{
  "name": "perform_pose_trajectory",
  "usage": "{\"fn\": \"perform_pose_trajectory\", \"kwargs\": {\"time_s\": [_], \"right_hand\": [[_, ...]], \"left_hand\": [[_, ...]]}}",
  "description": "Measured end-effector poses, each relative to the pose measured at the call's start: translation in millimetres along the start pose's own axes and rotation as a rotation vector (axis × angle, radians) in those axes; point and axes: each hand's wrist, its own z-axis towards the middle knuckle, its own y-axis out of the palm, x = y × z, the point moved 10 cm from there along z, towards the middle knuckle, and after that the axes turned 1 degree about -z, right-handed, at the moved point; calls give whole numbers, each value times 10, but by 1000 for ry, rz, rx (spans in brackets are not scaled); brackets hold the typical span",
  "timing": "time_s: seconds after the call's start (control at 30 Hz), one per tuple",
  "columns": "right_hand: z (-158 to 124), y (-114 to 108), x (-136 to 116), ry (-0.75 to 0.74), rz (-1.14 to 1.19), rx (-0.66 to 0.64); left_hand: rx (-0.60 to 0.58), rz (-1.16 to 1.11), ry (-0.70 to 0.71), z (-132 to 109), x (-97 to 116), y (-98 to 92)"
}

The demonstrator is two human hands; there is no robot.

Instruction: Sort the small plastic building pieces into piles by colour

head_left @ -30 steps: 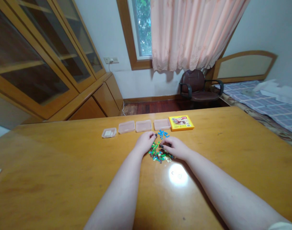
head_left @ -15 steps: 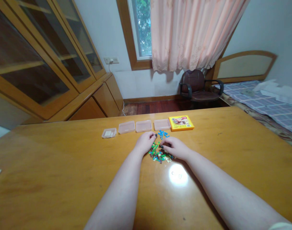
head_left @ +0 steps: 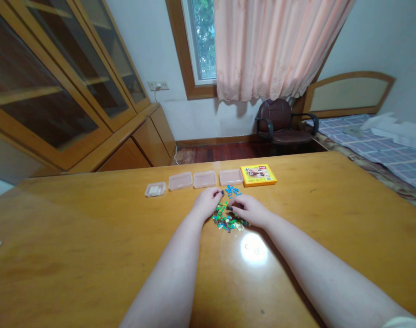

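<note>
A pile of small building bricks (head_left: pixel 224 222), mixed green, brown, cream and blue, lies on the wooden table. Just beyond it is a smaller group of blue bricks (head_left: pixel 230 190). My left hand (head_left: pixel 208 203) rests at the left side of both groups, its fingers curled in and the dark-nailed thumb close to the blue bricks. From the right, my right hand (head_left: pixel 250 210) reaches over the mixed pile with thumb and forefinger drawn together at its far edge. Whatever either hand pinches is too small or hidden to make out.
Along the table's far side stand several shallow clear trays, among them a small one (head_left: pixel 155 190) with something whitish inside and a larger one (head_left: pixel 204 179). A yellow box (head_left: pixel 259 175) lies at their right end. Beyond the table is a brown armchair (head_left: pixel 276 120).
</note>
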Motion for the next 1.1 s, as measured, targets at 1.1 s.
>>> {"fn": "perform_pose_trajectory", "kwargs": {"time_s": [1.1], "right_hand": [[-42,-262,153,125,37,249]], "left_hand": [[-20,2,-18,4,8,8]]}}
